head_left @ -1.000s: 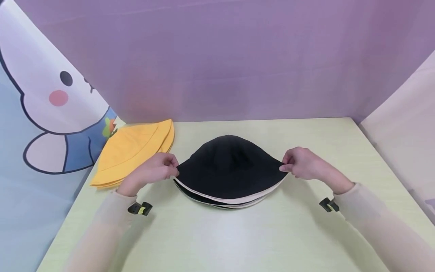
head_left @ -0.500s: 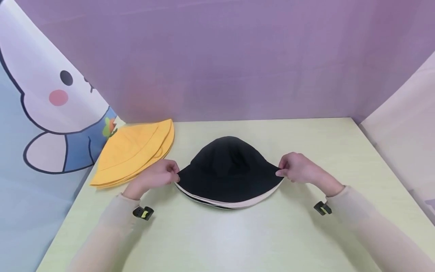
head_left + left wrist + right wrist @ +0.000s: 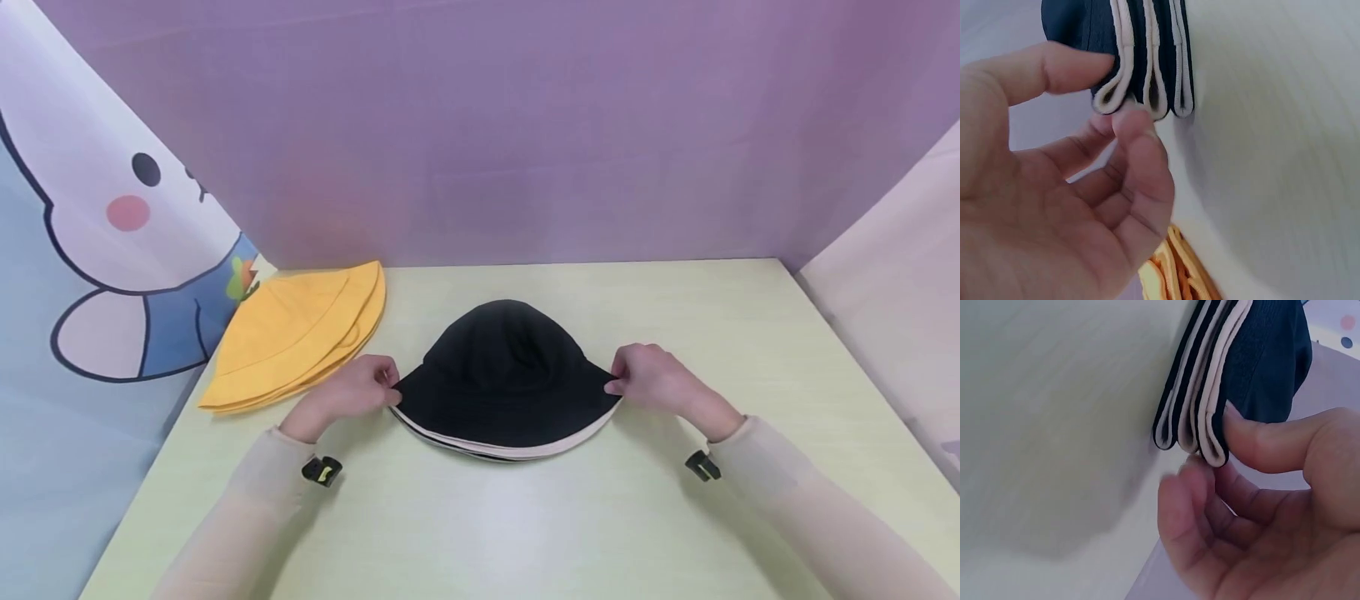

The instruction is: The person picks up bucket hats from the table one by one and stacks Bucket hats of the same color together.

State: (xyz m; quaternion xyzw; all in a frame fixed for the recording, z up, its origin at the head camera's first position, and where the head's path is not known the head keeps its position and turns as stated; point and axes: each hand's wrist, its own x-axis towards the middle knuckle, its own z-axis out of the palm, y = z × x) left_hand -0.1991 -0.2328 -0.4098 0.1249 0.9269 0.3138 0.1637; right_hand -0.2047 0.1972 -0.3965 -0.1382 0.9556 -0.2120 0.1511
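A stack of black bucket hats [image 3: 506,383] with pale linings lies folded flat mid-table, crowns pointing away. Three folded brims [image 3: 1152,56] show edge-on in the left wrist view. My left hand [image 3: 351,388] pinches the left corner of the top hat's brim, thumb above and fingertips under the fold. At the opposite corner my right hand [image 3: 654,380] pinches the same brim; in the right wrist view its thumb presses on the black cloth [image 3: 1266,362]. Below the top brim the lower hats line up closely with it.
Folded yellow hats [image 3: 288,329] lie stacked at the back left, near the left forearm. A purple cloth wall [image 3: 525,133] stands behind the pale table [image 3: 495,533]. A rabbit-printed panel [image 3: 82,250] rises at the left, a pale one [image 3: 900,275] at the right.
The top black hat has come down and toward me onto the others, its brim now lined up with those below. Both hands have moved slightly down and inward with it.
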